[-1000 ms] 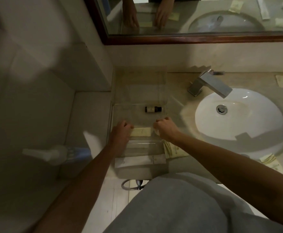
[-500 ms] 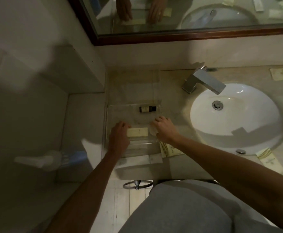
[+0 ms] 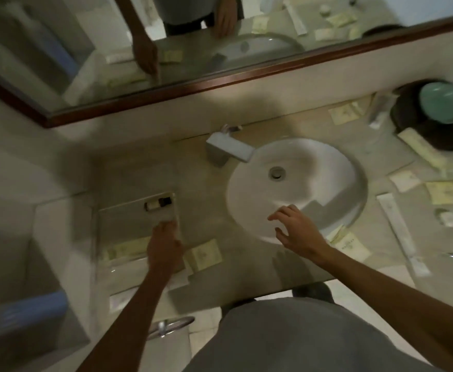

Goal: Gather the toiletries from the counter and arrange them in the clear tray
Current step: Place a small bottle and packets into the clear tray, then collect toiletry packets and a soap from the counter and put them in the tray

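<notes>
The clear tray (image 3: pixel 128 224) sits on the counter left of the sink. Inside it a small dark bottle (image 3: pixel 157 204) lies against the back right corner, and a pale yellow sachet (image 3: pixel 127 248) lies near the front. My left hand (image 3: pixel 165 247) is on the tray's right wall with its fingers curled over the edge. My right hand (image 3: pixel 298 232) hovers open over the sink's front rim, fingers spread and holding nothing. Another yellow sachet (image 3: pixel 206 255) lies on the counter just right of my left hand. The picture is blurred by motion.
The white sink (image 3: pixel 314 170) and square faucet (image 3: pixel 228 147) fill the middle. Right of the sink lie several sachets (image 3: pixel 447 191), a long white packet (image 3: pixel 397 232), a small jar (image 3: pixel 447 217) and a dark dish with a green object (image 3: pixel 445 103). A mirror spans the back wall.
The view has swung right, showing the counter beyond the sink. My right hand has left the tray and moved right over the sink, open. My left hand shifted to the tray's right wall.
</notes>
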{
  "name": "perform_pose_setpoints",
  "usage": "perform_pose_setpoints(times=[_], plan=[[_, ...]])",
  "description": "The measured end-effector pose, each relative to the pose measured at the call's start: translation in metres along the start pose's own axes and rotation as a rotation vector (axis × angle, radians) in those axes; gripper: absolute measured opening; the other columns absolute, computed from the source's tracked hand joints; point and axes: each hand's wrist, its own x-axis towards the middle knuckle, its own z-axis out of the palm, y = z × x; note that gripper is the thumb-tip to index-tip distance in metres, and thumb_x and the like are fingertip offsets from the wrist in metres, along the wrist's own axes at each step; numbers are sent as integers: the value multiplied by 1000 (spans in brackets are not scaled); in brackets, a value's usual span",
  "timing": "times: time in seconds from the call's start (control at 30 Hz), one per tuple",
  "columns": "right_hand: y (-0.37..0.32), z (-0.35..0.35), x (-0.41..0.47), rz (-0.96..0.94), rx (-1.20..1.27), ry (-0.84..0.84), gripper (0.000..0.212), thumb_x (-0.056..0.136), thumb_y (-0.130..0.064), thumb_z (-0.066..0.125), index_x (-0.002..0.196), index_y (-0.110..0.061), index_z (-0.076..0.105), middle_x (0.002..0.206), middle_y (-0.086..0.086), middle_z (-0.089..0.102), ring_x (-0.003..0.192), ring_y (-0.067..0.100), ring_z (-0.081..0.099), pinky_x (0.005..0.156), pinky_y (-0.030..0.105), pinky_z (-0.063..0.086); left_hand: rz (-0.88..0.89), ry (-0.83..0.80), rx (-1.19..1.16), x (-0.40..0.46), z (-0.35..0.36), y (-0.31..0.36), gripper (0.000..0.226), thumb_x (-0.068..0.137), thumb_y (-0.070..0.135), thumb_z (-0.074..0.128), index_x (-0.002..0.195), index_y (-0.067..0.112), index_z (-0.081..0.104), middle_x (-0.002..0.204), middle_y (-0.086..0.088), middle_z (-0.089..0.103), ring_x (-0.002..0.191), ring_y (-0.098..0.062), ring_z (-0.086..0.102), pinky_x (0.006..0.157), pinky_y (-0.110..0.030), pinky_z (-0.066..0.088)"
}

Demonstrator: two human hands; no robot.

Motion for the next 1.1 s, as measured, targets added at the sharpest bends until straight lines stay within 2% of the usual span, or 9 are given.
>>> perform_pose_setpoints(times=[0.07, 0.17, 0.37, 0.53, 0.7, 0.83, 0.93, 1.03, 1.1], plan=[[46, -25, -25, 59, 16, 2, 31, 83, -13, 67, 113, -18, 65, 111, 1, 62, 106, 20, 53, 91, 35, 48, 29, 144, -37, -9, 3, 28, 57, 59, -2, 62, 115, 11, 58, 118, -14, 55, 103, -35, 54, 84, -44, 50], [113, -59, -59, 186, 63, 26, 31, 84, -12, 64, 114, -15, 66, 113, 5, 62, 110, 24, 55, 94, 36, 46, 257, 201, -17, -18, 30, 118, 59, 55, -7, 65, 111, 8, 59, 114, -15, 57, 100, -34, 54, 84, -45, 50], [223, -123, -114, 369, 67, 21, 35, 87, -14, 60, 122, -18, 63, 123, 7, 57, 116, 26, 51, 94, 38, 44, 578, -44, -62, -27, 129, 337, 61, 58, 0, 61, 118, 14, 55, 120, -10, 55, 112, -30, 51, 92, -40, 41], [288, -162, -153, 482, 38, 35, 37, 86, -17, 63, 123, -17, 61, 121, 4, 58, 114, 24, 53, 88, 36, 46, 733, -189, -17, -45, 176, 455, 60, 64, 7, 55, 124, 14, 51, 120, -7, 53, 108, -27, 52, 91, -39, 44], [332, -178, -162, 652, -30, 15, 40, 86, -22, 66, 126, -19, 60, 125, 2, 58, 116, 26, 55, 91, 37, 49, 763, -247, 28, -35, 208, 516, 60, 72, 14, 59, 130, 14, 48, 126, -7, 52, 112, -26, 51, 90, -38, 44], [363, -191, -128, 771, -22, 166, 37, 92, -24, 61, 127, -12, 58, 129, 9, 58, 113, 28, 57, 90, 36, 45, 779, -286, 158, -14, 230, 552, 56, 78, 25, 61, 131, 14, 45, 131, -9, 49, 115, -28, 49, 91, -40, 43], [379, -202, -87, 840, 20, 277, 31, 93, -27, 58, 120, -11, 58, 122, 10, 57, 110, 29, 52, 87, 38, 41, 845, -340, 216, -4, 236, 565, 46, 80, 21, 61, 125, 15, 51, 132, -8, 46, 117, -28, 46, 88, -41, 44], [401, -201, -55, 903, 94, 239, 38, 91, -31, 58, 123, -11, 56, 125, 13, 53, 112, 33, 49, 88, 43, 42, 855, -372, 139, 3, 235, 570, 45, 78, 14, 61, 122, 15, 53, 132, -7, 45, 116, -26, 46, 88, -41, 46], [409, -198, -44, 909, 113, 224, 32, 87, -27, 60, 116, -15, 62, 119, 11, 57, 108, 32, 53, 87, 43, 47, 857, -341, 71, 7, 233, 569, 46, 76, 13, 63, 121, 14, 53, 130, -7, 48, 111, -26, 50, 86, -41, 48]])
